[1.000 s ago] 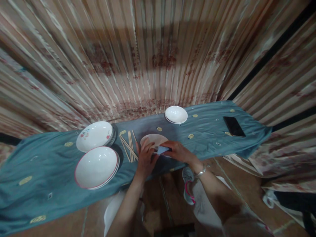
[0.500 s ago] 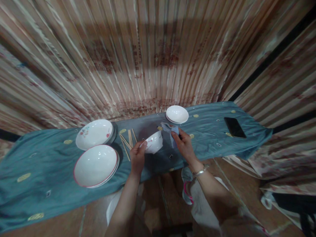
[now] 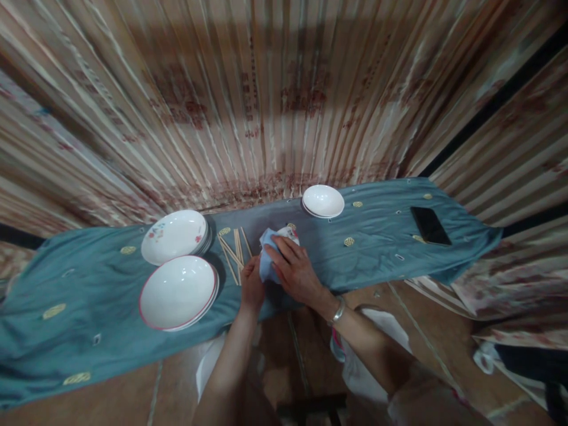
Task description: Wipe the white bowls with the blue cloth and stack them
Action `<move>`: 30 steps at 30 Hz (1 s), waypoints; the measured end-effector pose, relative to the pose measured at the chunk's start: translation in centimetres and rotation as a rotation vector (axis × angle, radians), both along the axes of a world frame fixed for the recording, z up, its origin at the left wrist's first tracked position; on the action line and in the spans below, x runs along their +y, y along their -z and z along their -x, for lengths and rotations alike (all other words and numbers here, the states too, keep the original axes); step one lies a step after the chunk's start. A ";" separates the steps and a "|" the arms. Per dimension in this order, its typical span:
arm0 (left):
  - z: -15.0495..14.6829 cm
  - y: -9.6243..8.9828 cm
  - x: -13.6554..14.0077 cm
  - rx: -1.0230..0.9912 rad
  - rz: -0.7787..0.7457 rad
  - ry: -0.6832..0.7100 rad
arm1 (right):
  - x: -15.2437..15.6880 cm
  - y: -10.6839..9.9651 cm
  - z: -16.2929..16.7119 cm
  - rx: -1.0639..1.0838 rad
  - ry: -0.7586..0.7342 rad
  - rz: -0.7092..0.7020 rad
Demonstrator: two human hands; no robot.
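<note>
Over the middle of the table, my left hand [image 3: 252,284] is closed on the near left side of a small white bowl [image 3: 291,234] with red markings. Most of that bowl is hidden behind my right hand [image 3: 293,269] and a light blue cloth [image 3: 268,255]. My right hand presses the cloth against the bowl, its fingers bent over it. Just left of my hands lie several wooden chopsticks [image 3: 237,251], some crossing one another.
Stacked flowered plates [image 3: 174,236] and red-rimmed large bowls [image 3: 177,294] stand at the left. Small white bowls [image 3: 323,201] sit at the back, and a black phone [image 3: 430,225] lies at the right. A teal cloth [image 3: 110,313] covers the table; a curtain [image 3: 275,106] hangs behind.
My right hand has moved left with the blue cloth, from beside the small bowl onto it. The bowl has turned and is now mostly covered. The view has shifted slightly.
</note>
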State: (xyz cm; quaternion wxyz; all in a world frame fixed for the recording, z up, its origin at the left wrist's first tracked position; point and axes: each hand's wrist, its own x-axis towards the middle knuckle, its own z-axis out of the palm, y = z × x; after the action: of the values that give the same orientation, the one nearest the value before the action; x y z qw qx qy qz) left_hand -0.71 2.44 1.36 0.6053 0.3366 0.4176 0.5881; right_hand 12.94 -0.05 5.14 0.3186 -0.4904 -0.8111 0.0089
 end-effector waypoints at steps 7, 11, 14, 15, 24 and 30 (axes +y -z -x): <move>-0.4 -0.1 0.0 -0.017 -0.013 0.025 | 2.2 0.0 -1.3 0.208 0.106 0.027; -0.4 0.1 0.0 -0.011 0.015 0.025 | 3.2 0.9 -1.7 0.449 0.083 0.076; -0.2 0.2 0.0 -0.014 0.021 0.025 | 3.7 1.9 -1.9 0.608 0.091 0.144; -0.1 0.2 0.0 -0.022 0.021 0.027 | 3.9 2.3 -2.0 0.654 0.103 0.171; 0.5 0.4 0.1 -0.102 0.057 0.000 | 5.2 5.4 -2.9 0.923 0.219 0.366; 0.4 0.4 -0.2 -0.153 0.070 0.020 | 4.7 4.8 -2.8 0.945 0.214 0.385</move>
State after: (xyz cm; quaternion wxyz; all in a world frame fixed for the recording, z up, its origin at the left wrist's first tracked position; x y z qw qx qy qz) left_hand -1.06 2.24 0.95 0.6528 0.2735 0.3871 0.5910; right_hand 15.78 4.63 0.32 0.5530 -0.5628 -0.5078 0.3458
